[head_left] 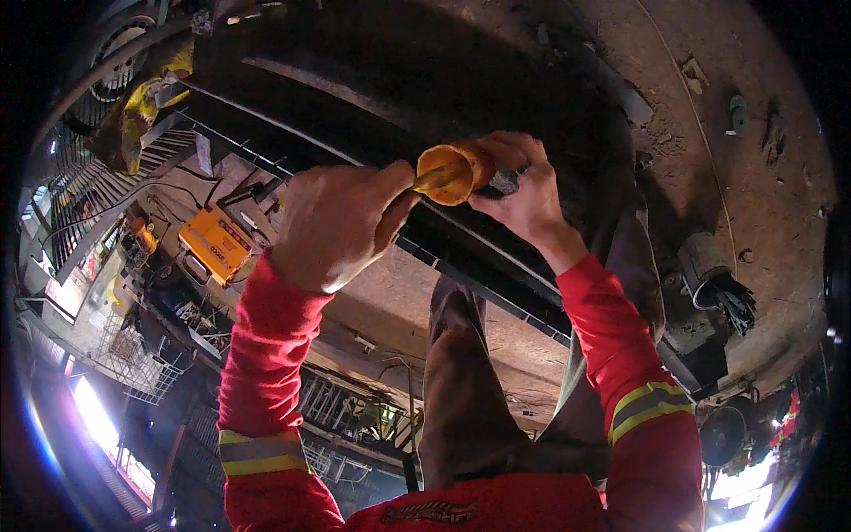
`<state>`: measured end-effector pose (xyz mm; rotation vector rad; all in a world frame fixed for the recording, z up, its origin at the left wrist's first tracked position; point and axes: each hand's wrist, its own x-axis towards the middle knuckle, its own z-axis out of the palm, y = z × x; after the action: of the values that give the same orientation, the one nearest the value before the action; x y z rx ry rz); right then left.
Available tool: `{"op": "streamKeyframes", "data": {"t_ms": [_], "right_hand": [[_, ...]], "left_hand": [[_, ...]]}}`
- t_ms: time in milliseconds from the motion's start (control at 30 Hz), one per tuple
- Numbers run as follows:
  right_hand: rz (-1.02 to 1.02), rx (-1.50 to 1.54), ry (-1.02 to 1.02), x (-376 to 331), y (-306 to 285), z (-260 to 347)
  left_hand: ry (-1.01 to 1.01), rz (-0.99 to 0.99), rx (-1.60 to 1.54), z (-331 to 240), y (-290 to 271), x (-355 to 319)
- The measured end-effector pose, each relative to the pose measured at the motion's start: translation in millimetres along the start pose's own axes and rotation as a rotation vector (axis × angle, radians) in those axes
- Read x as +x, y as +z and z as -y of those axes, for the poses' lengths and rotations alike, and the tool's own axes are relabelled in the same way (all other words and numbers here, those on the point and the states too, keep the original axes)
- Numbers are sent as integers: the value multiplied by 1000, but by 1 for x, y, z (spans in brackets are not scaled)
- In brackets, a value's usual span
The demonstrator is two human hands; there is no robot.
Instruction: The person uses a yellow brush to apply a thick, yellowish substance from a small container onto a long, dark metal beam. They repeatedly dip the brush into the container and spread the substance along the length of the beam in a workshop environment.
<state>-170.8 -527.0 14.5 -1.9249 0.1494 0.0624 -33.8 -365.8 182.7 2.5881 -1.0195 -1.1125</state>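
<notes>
My right hand (527, 191) is wrapped round an orange cup (455, 188), whose mouth is tilted toward my left hand. The cup's inside looks coated in yellow-orange. My left hand (341, 222) is closed, pinching a thin yellowish stick (436, 180) that reaches into the cup's mouth; most of the stick is hidden by my fingers. A dark grey lump (505, 182) shows by my right fingers, and I cannot make out what it is. Both hands are above a long dark metal piece (496, 239) that crosses the view at a slant.
An orange box-shaped machine (215, 244) with cables sits at the left. Farther back is a crumpled yellow cloth (142, 115) near a slatted metal rack (80, 191). On the floor at the right lie a tin of dark rods (705, 262) and a small greenish disc (737, 115).
</notes>
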Motion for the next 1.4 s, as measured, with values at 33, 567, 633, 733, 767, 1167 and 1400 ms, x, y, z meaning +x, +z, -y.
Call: {"op": "streamKeyframes", "data": {"t_ms": [33, 567, 633, 733, 767, 1167, 1400], "right_hand": [[17, -12, 5, 0, 0, 0], [-94, -92, 19, 17, 4, -3], [-96, -91, 18, 19, 4, -1], [-74, -70, 11, 19, 3, -1], [-70, -57, 18, 19, 3, 0], [-107, -55, -16, 23, -1, -2], [-108, -79, -3, 26, -1, -4]], "left_hand": [[13, -1, -49, 3, 6, 2], [-562, -198, -1017, 54, 48, -55], [-584, -230, -977, 51, 44, -54], [-547, -247, -1025, 43, 37, -43], [-520, -254, -943, 45, 35, -41], [-579, -543, -857, 44, 23, -75], [-447, -636, -874, 32, 4, -104]]}}
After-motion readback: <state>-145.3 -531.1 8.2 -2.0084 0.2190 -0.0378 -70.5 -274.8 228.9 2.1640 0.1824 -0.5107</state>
